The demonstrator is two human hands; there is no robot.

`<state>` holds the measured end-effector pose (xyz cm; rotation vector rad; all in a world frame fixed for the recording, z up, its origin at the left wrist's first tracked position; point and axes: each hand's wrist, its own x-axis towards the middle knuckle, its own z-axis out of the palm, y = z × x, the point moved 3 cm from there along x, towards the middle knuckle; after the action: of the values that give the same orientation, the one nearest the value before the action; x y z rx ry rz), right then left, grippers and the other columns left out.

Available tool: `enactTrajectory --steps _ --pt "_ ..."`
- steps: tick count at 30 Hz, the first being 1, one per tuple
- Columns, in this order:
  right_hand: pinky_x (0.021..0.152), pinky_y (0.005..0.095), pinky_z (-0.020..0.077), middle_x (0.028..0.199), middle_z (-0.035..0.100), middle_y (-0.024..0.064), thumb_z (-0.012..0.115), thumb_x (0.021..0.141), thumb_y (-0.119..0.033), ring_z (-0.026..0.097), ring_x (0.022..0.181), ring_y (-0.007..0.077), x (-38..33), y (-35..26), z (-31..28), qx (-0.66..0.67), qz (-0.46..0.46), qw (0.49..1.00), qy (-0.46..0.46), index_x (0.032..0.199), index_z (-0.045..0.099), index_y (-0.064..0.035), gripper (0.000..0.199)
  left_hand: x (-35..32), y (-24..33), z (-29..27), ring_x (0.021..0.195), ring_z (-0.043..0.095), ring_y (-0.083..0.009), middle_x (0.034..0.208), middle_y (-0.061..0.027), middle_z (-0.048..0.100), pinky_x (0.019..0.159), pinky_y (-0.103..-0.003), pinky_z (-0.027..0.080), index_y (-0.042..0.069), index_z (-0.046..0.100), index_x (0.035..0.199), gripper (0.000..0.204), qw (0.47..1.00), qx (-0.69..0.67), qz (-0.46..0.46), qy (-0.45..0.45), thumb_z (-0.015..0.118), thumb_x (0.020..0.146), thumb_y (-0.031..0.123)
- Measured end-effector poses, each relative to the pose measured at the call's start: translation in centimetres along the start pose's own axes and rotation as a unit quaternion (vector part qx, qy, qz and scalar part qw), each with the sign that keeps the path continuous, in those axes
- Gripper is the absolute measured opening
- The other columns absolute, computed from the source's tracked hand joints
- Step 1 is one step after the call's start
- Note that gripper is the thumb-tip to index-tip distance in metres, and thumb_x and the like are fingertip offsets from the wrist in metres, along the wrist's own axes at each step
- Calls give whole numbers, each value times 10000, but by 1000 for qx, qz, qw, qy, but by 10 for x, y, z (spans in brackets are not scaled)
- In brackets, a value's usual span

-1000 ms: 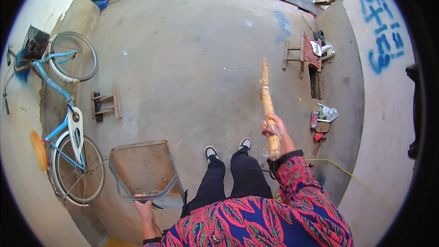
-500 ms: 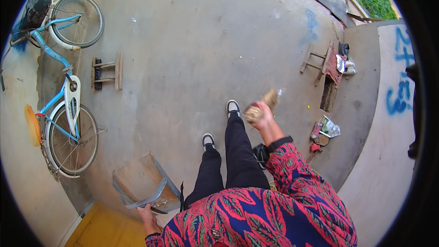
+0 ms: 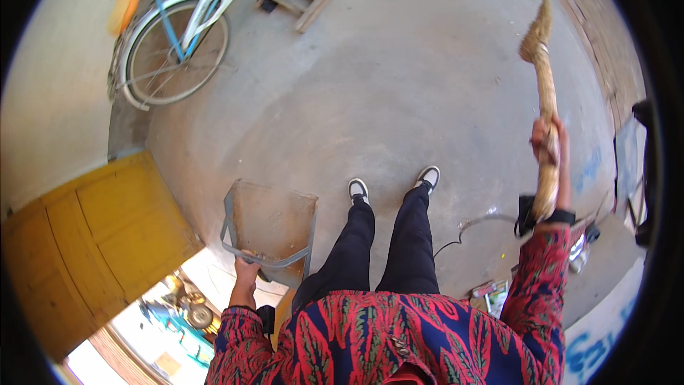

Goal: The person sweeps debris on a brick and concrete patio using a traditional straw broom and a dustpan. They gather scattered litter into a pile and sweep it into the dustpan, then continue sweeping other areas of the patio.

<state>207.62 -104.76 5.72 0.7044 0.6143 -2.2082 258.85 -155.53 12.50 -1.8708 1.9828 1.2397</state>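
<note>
On my left are a yellow door (image 3: 103, 232) and a blue bike (image 3: 212, 8), with a wooden stool (image 3: 318, 8) ahead on smooth gray floor (image 3: 399, 100). My left hand (image 3: 247, 269) grips a boxy brown dustpan (image 3: 274, 217); well apart, my right hand (image 3: 548, 141) grips a bumpy straw broom (image 3: 545, 89) to my right.

There is one dustpan (image 3: 274, 217). Two hands show: one left hand (image 3: 246, 268) at the dustpan, one right hand (image 3: 552, 141) well to the dustpan's right, along with one short broom (image 3: 546, 85). Two shoes (image 3: 358, 189) stand right of the dustpan. Beyond it are one wooden stool (image 3: 317, 8) and one bicycle (image 3: 217, 0) (just one wheel (image 3: 181, 58) shows). One yellow door (image 3: 107, 228) is left of it.
</note>
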Motion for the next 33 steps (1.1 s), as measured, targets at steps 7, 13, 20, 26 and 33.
enactTrajectory --steps 7,13,20,26,33 --pt "439 264 417 553 473 29 500 739 -289 481 463 134 -60 181 57 -144 192 957 162 751 458 -33 260 12 -61 -11 653 490 -130 703 -26 489 598 -255 410 61 454 758 277 993 -94 -68 -34 565 558 -95" --pt "435 226 391 642 481 46 462 783 -275 440 489 104 6 357 102 23 543 837 -59 888 440 -23 274 6 -126 -44 671 493 -136 720 -33 488 605 -262 412 43 467 804 312 982 -139 -129 6 588 543 -75" --pt "523 281 446 713 525 86 510 752 -233 506 527 153 69 546 132 -146 525 836 -68 822 461 -11 238 -9 -184 -82 655 458 -119 704 -14 473 584 -258 400 59 474 773 308 979 -141 -129 76 615 519 -42" --pt "478 238 401 714 463 94 498 747 -148 468 574 153 94 405 94 -52 381 923 -11 956 398 7 279 -1 -210 -77 656 482 -132 695 -14 488 603 -275 416 54 477 744 273 987 -88 -102 83 629 533 -29" --pt "485 216 448 661 451 55 477 773 -212 465 518 106 82 135 110 14 287 957 39 836 381 21 260 -8 -134 -42 662 495 -136 717 -18 492 606 -278 422 58 465 789 328 979 -140 -135 53 620 526 -60"
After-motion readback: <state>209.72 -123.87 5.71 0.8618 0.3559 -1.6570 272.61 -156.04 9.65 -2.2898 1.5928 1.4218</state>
